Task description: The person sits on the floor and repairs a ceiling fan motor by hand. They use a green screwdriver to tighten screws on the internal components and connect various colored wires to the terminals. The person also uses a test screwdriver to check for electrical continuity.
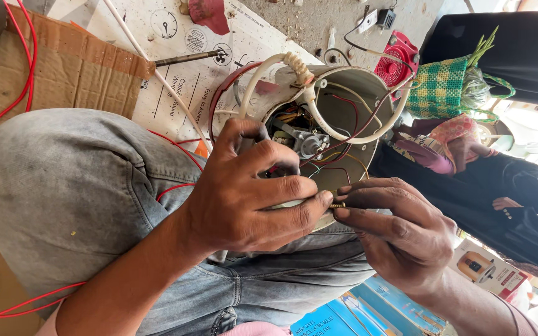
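Note:
A round grey appliance housing (368, 93) with a red rim rests on my knee, open side toward me. Inside are a small motor (309, 143) and thin coloured wires. A thick white cord (344, 134) loops across its opening. My left hand (244, 193) grips the near rim, fingers curled inside and thumb pressed along the edge. My right hand (400, 230) pinches a small brass-coloured part (337, 205) at that rim, right against my left thumb tip.
My jeans-clad knee (63, 186) fills the left. Red wires (26, 68) run over cardboard (63, 68) and a printed paper sheet (182, 93). A screwdriver (188, 59) lies on the sheet. Other people in dark clothes (518, 205) and a green checked bag (443, 87) are at right. Blue boxes (356, 311) lie below.

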